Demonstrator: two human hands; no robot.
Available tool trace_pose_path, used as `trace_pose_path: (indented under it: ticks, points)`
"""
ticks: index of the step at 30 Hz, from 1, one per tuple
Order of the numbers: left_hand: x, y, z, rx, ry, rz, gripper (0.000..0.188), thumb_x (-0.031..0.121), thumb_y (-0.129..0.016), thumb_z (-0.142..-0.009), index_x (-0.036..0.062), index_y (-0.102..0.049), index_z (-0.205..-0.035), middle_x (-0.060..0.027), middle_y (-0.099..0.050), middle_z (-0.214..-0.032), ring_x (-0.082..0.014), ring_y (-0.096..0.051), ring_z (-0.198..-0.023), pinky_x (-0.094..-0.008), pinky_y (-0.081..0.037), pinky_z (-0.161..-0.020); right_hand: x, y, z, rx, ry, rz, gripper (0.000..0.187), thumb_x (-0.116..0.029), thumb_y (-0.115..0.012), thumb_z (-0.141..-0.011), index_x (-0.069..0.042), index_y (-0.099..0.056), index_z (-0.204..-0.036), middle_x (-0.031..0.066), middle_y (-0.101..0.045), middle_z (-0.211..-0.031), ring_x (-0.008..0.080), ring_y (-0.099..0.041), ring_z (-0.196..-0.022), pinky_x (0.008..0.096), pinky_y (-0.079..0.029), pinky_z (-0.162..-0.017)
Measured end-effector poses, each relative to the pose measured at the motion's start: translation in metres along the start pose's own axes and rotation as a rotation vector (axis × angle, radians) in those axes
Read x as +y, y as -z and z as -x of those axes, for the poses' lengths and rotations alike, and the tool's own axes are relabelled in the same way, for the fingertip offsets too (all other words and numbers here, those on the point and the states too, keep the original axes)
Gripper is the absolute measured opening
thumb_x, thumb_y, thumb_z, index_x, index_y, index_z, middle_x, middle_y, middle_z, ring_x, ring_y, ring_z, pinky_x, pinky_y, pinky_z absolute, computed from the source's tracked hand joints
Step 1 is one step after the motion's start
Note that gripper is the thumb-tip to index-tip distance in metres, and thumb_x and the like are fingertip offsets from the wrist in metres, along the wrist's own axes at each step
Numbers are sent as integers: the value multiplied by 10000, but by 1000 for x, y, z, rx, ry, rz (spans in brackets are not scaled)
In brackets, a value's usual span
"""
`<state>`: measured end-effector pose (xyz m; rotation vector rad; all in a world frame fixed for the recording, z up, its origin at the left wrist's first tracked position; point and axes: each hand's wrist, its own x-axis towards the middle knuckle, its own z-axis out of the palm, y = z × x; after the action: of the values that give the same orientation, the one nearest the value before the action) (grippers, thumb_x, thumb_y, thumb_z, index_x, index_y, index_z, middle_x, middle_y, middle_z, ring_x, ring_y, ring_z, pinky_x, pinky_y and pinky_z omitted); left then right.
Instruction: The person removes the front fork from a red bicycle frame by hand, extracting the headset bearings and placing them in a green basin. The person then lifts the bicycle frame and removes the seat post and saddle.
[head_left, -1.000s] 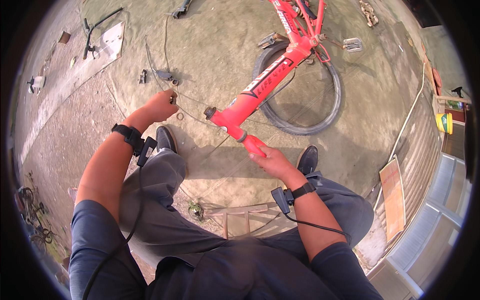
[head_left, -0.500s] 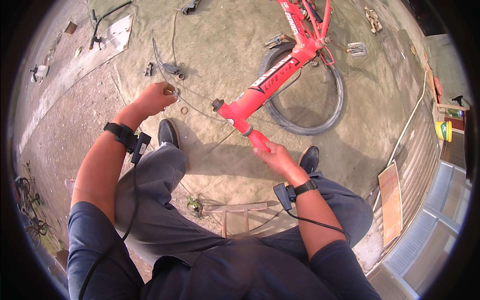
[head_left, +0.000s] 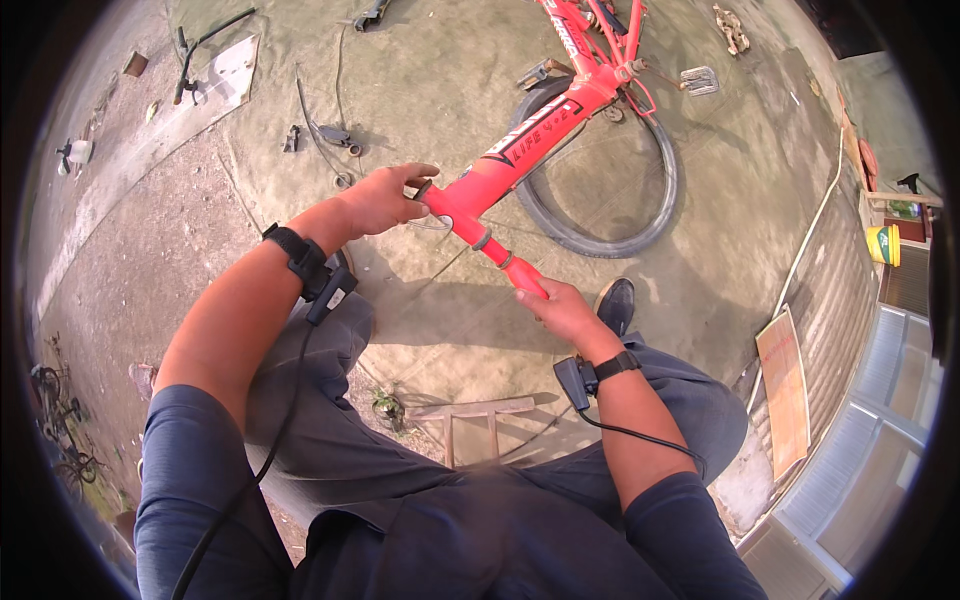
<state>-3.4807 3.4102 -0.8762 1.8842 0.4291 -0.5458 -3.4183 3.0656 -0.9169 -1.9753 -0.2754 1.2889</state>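
The red bicycle frame (head_left: 532,143) is cut off by the upper edge and hides part of the wheel (head_left: 600,246). The left hand's (head_left: 385,200) palm is out of sight; the right hand (head_left: 565,312) covers the red tube's (head_left: 525,275) near end.

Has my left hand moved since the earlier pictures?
Yes. Judged against the small loose black part beyond it, your left hand has moved rightward, to the near end of the red bicycle frame.
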Motion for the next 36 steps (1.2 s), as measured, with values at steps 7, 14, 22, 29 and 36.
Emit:
trace_pose_path:
  ticks: [7, 14, 22, 29, 36]
  points:
    - [-5, 2, -2, 25, 2, 56, 599, 69, -652, -898, 34, -452, -1461, -128, -623, -1266, -174, -631, -921, -320, -530, -772, -2, 7, 0, 7, 48, 102, 403, -390, -673, -945, -36, -659, -1137, -22, -546, -726, 85, -509, -650, 272, -433, -596]
    - [-11, 1, -5, 77, 17, 164, 566, 120, -672, -918, 25, -475, -1440, -127, -642, -1218, -193, -632, -912, -319, -548, -762, 7, 7, 7, 54, 105, 141, 398, -390, -682, -937, -39, -670, -1126, -17, -569, -742, 86, -521, -662, 275, -435, -604]
    - [-14, 13, -5, 108, 92, 200, 516, 263, -606, -1001, 29, -470, -1441, -118, -640, -1204, -199, -646, -1051, -345, -550, -838, 8, 16, 17, 7, 22, 104, 407, -394, -681, -935, -50, -669, -1152, -33, -550, -726, 81, -503, -646, 262, -420, -592]
    - [-11, 14, -7, 92, 89, 201, 504, 295, -589, -1012, 32, -481, -1429, -117, -656, -1192, -201, -650, -1069, -343, -546, -844, 11, 16, 18, 10, 6, 143, 412, -404, -679, -935, -54, -673, -1151, -33, -549, -728, 82, -503, -654, 261, -420, -604]
    - [-17, 14, -9, 236, 117, 91, 549, 323, -608, -978, -4, -500, -1405, -182, -663, -1201, -267, -648, -1111, -379, -524, -912, 15, 15, 19, 13, 41, 127, 404, -420, -675, -934, -48, -673, -1092, -17, -562, -743, 90, -505, -647, 279, -436, -603]
